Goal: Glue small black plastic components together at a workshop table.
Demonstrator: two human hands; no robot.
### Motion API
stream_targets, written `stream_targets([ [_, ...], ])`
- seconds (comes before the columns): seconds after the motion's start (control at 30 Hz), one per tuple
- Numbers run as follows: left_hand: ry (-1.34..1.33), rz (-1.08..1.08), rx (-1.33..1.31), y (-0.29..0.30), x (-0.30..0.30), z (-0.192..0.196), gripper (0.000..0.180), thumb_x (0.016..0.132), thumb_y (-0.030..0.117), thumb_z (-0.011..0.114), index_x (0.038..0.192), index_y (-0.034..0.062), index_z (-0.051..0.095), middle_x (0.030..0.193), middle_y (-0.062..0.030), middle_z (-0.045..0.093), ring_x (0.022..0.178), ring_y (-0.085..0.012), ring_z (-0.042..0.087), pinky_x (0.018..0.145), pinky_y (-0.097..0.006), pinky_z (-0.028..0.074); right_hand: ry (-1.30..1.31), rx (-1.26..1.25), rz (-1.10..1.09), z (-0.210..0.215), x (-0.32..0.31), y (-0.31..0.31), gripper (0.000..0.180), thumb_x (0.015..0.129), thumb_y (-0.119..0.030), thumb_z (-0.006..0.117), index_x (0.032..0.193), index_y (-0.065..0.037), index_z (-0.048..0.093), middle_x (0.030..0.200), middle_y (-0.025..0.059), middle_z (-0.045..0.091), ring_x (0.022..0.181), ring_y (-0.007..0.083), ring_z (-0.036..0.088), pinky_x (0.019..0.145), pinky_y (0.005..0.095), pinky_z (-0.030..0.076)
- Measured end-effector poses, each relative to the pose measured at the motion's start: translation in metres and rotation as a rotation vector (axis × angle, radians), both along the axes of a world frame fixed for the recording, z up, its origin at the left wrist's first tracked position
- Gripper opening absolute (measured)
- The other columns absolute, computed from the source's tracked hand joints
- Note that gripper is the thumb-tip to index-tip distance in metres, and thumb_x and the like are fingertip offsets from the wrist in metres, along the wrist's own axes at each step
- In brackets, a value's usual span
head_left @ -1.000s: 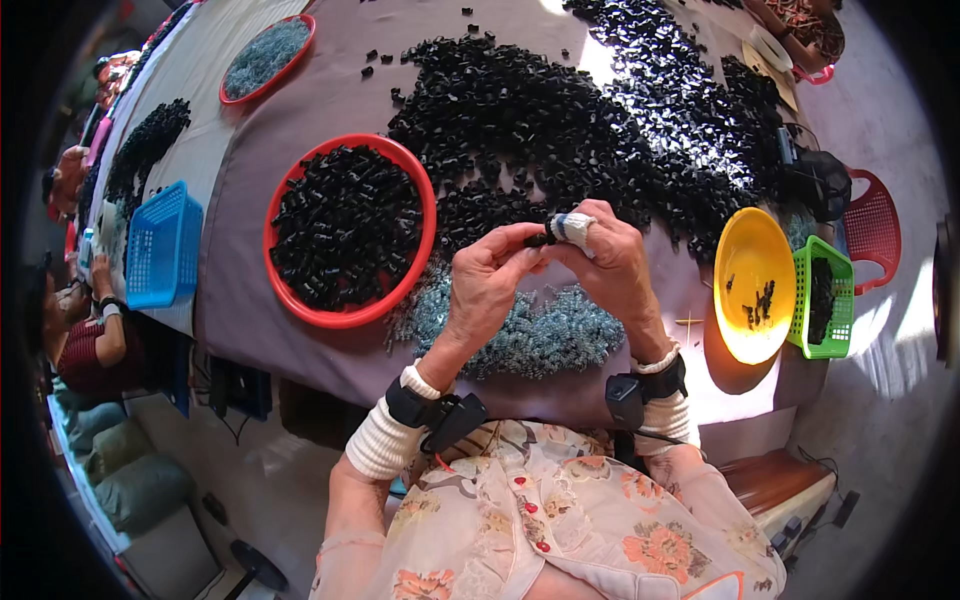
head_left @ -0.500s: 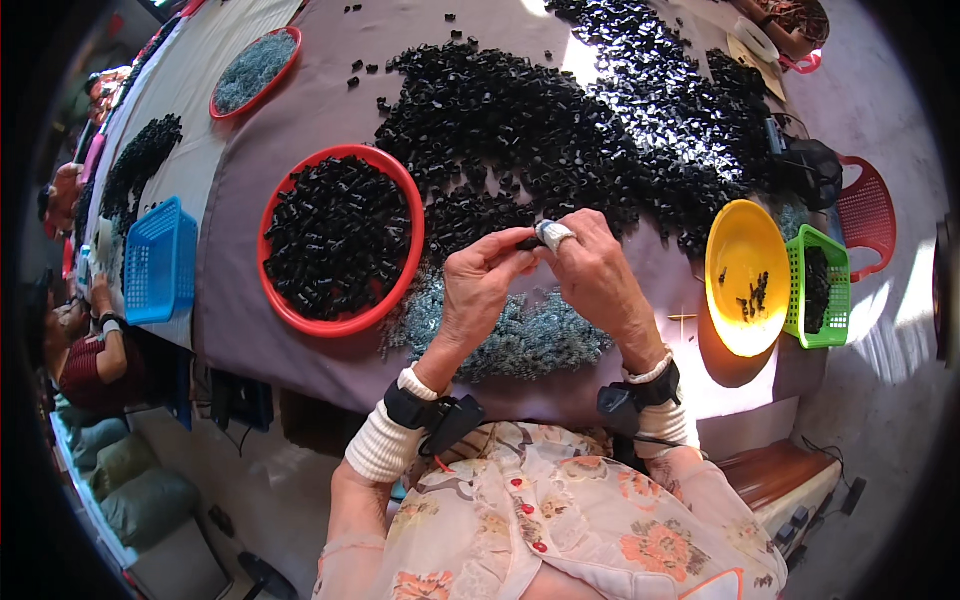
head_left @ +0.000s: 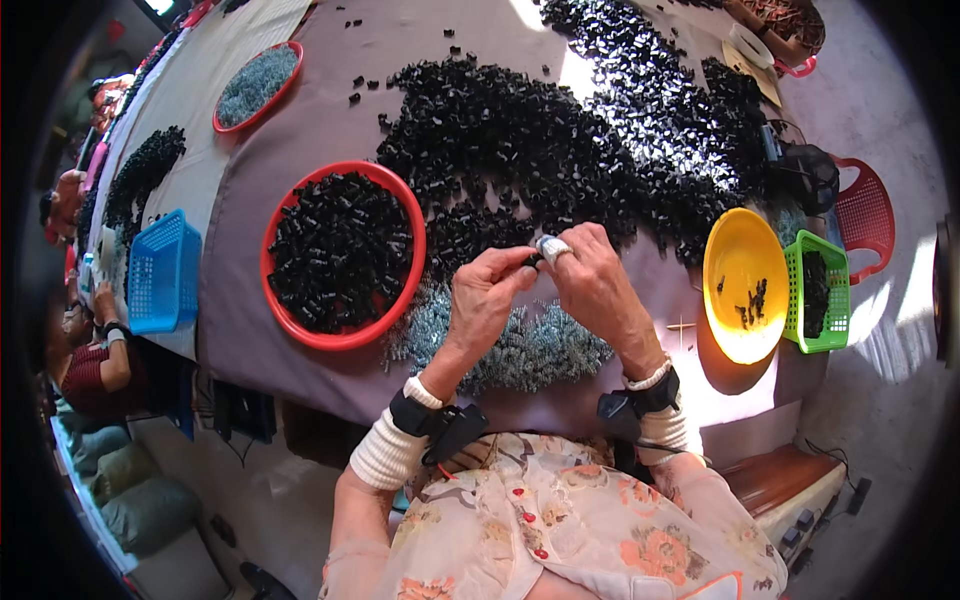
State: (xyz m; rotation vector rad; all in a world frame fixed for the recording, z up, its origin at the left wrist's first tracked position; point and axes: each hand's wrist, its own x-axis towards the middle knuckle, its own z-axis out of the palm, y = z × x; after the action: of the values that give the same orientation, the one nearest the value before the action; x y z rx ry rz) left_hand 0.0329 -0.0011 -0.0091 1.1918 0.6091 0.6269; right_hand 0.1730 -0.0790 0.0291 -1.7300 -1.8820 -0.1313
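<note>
My left hand and my right hand meet over the table, pinching a small black plastic piece between their fingertips. The fingers hide most of it. White tape wraps one finger of my right hand. Under my hands lies a heap of small pale metal springs. Just beyond spreads a large pile of small black plastic pieces. To the left, a round red tray is filled with black plastic pieces.
At right stand a yellow bowl with a few dark bits and a green basket. A blue basket and a red bowl of springs are at left. Another person sits at far left; a red chair stands right.
Both hands stay together at the black piece, with only slight finger movement. The whole view has shifted slightly, so the table things appear a little lower.
</note>
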Motion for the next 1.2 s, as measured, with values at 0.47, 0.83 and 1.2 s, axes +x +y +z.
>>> stream_targets([
  [0.47,0.124,0.086,0.213,-0.001,0.004,0.002,0.02,0.081,-0.001,0.063,0.101,-0.0022,0.066,0.084,-0.0017,0.061,0.072,-0.0077,0.059,0.065,-0.019,0.047,0.075,-0.06,-0.014,-0.003,-0.004,0.001,0.011,0.075,0.001,0.059,0.084,0.003,0.054,0.082,0.016,0.053,0.082,0.0335,0.051,0.074,0.0403,0.042],
  [0.83,0.149,0.112,0.366,-0.002,0.002,-0.001,0.022,0.077,-0.006,0.059,0.097,-0.003,0.066,0.08,-0.0066,0.062,0.068,-0.0115,0.06,0.062,-0.022,0.049,0.038,-0.017,0.07,-0.012,0.002,0.003,0.007,0.068,0.001,0.055,0.074,-0.001,0.052,0.073,0.0111,0.051,0.076,0.0278,0.052,0.074,0.0371,0.041],
  [1.2,0.196,0.095,0.375,-0.002,0.001,-0.001,0.023,0.078,-0.006,0.057,0.098,-0.0045,0.066,0.079,-0.0044,0.06,0.068,-0.0089,0.058,0.061,-0.021,0.046,-0.079,0.006,0.039,-0.018,0.006,0.006,0.008,0.065,-0.002,0.058,0.069,-0.007,0.054,0.069,0.0051,0.052,0.071,0.0213,0.052,0.073,0.0359,0.037],
])
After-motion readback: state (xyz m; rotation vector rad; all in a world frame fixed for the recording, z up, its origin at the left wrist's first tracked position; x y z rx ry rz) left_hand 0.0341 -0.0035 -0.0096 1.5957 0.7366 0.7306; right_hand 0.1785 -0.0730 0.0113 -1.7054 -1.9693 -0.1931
